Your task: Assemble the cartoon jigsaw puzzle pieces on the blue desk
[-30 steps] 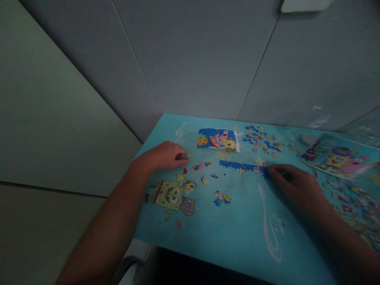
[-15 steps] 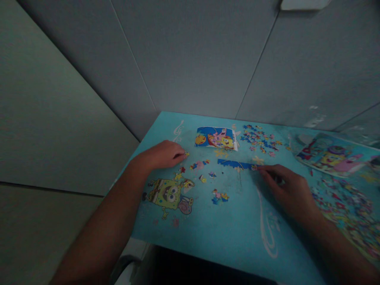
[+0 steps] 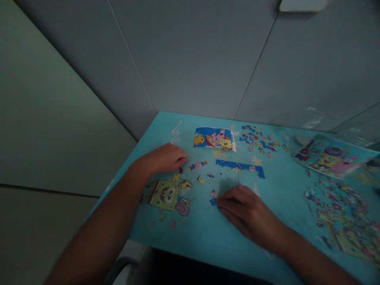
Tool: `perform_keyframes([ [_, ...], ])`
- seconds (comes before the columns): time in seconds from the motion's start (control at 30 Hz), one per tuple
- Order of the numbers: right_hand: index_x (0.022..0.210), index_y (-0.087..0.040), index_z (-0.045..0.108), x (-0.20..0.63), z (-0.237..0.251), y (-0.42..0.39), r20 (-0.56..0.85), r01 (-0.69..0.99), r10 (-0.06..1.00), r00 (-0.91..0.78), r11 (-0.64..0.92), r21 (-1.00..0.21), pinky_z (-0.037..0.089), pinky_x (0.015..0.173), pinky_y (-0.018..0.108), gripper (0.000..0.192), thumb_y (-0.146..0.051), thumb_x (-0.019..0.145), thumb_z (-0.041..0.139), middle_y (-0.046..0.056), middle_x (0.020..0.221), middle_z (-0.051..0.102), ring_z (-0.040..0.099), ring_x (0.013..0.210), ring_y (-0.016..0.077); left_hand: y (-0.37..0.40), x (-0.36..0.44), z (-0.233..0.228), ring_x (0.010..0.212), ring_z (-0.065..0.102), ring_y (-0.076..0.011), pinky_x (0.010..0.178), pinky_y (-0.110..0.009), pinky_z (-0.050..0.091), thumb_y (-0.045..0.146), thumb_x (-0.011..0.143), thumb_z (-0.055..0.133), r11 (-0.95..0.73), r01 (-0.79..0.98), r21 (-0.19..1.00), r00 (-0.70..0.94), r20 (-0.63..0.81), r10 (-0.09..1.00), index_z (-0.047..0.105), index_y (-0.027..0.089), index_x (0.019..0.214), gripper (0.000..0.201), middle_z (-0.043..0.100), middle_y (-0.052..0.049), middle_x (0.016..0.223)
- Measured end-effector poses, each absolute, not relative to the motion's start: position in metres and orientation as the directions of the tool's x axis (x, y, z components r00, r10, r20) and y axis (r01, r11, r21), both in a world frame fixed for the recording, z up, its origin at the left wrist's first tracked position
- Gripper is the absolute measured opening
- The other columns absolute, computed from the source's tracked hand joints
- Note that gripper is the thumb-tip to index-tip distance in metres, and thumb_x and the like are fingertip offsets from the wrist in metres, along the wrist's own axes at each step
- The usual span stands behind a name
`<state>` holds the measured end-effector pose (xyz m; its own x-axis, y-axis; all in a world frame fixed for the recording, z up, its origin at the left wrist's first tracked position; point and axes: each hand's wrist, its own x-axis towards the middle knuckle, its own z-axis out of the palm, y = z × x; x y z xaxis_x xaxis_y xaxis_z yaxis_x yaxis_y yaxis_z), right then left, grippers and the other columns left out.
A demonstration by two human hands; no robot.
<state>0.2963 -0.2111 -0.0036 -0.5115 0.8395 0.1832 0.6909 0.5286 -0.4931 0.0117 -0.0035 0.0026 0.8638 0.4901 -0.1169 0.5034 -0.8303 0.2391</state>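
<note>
My right hand (image 3: 251,211) is closed at the fingertips on a small cluster of joined jigsaw pieces (image 3: 213,200), blue, pink and yellow, and its fingers cover part of it. Further left, my left hand (image 3: 168,158) rests low over the table, its thumb and fingers pinched on a small yellowish puzzle piece mostly hidden by the fingertips. Between the hands lie a joined pink-and-blue strip (image 3: 198,165) and a few loose pieces (image 3: 201,179). Beyond my right hand is a blue joined edge strip (image 3: 240,166) with a corner at its right end.
A cartoon reference picture (image 3: 214,139) lies at the back of the turquoise table (image 3: 190,233). Loose pieces (image 3: 257,139) are spread right of it. Far right are a clear bag with a cartoon sheet (image 3: 334,156) and a big pile of pieces (image 3: 341,206). A grey wall (image 3: 192,59) stands behind.
My right hand has moved left and nearer to me, from the right end of the blue strip to the small cluster. The strip's corner now shows. My left hand has barely moved.
</note>
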Motion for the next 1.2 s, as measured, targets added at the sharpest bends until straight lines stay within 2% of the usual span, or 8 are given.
perform_keyframes([
  [0.2, 0.112, -0.025, 0.074, 0.293, 0.001, -0.213, 0.19, 0.696, 0.832, -0.522, 0.544, -0.469, 0.051, 0.084, 0.042, 0.019, -0.027, 0.1, 0.058, 0.006, 0.103, 0.069, 0.062, 0.094, 0.0222, -0.008, 0.016, 0.002, 0.065, 0.052, -0.0157, 0.07, -0.031, 0.037, 0.033, 0.101, 0.048, -0.84, 0.494, 0.227, 0.869, -0.101, 0.484, 0.062, 0.02, 0.074, 0.033, 0.062, -0.001, 0.072],
  [0.37, 0.123, -0.024, 0.07, 0.289, -0.002, -0.213, 0.199, 0.732, 0.851, -0.485, 0.52, -0.44, 0.052, 0.086, 0.044, 0.026, -0.029, 0.1, 0.06, 0.007, 0.105, 0.069, 0.062, 0.097, 0.0239, -0.015, 0.023, 0.005, 0.068, 0.055, -0.0165, 0.071, -0.032, 0.038, 0.038, 0.103, 0.045, -0.837, 0.489, 0.246, 0.872, -0.104, 0.478, 0.062, 0.02, 0.075, 0.038, 0.063, -0.002, 0.074],
  [0.47, 0.121, -0.024, 0.071, 0.287, -0.005, -0.213, 0.193, 0.737, 0.853, -0.485, 0.518, -0.434, 0.052, 0.086, 0.043, 0.024, -0.029, 0.1, 0.059, 0.007, 0.104, 0.069, 0.062, 0.096, 0.0237, -0.018, 0.026, 0.005, 0.07, 0.057, -0.0166, 0.072, -0.031, 0.04, 0.041, 0.105, 0.042, -0.824, 0.502, 0.26, 0.864, -0.114, 0.49, 0.063, 0.02, 0.076, 0.041, 0.064, -0.003, 0.075],
  [0.77, 0.109, -0.026, 0.072, 0.287, -0.001, -0.212, 0.158, 0.721, 0.858, -0.488, 0.498, -0.482, 0.047, 0.087, 0.041, 0.016, -0.033, 0.1, 0.06, 0.003, 0.098, 0.069, 0.061, 0.096, 0.022, -0.023, 0.029, 0.004, 0.072, 0.061, -0.0175, 0.073, -0.031, 0.043, 0.05, 0.106, 0.036, -0.804, 0.539, 0.251, 0.841, -0.115, 0.528, 0.065, 0.019, 0.08, 0.051, 0.067, -0.005, 0.078],
  [1.0, 0.108, -0.026, 0.071, 0.286, 0.0, -0.213, 0.195, 0.682, 0.85, -0.489, 0.512, -0.522, 0.047, 0.089, 0.039, 0.012, -0.028, 0.099, 0.063, 0.003, 0.103, 0.072, 0.063, 0.097, 0.0208, -0.024, 0.03, 0.004, 0.072, 0.061, -0.0174, 0.073, -0.031, 0.044, 0.051, 0.106, 0.037, -0.796, 0.543, 0.268, 0.838, -0.109, 0.535, 0.067, 0.019, 0.081, 0.05, 0.068, -0.005, 0.079],
  [1.2, 0.1, -0.024, 0.069, 0.287, -0.002, -0.214, 0.208, 0.641, 0.869, -0.449, 0.476, -0.603, 0.048, 0.085, 0.038, 0.009, -0.024, 0.1, 0.06, 0.001, 0.09, 0.072, 0.065, 0.088, 0.0191, -0.024, 0.029, 0.002, 0.071, 0.061, -0.0178, 0.071, -0.031, 0.043, 0.051, 0.105, 0.039, -0.794, 0.544, 0.272, 0.837, -0.1, 0.539, 0.065, 0.019, 0.077, 0.05, 0.067, -0.005, 0.078],
])
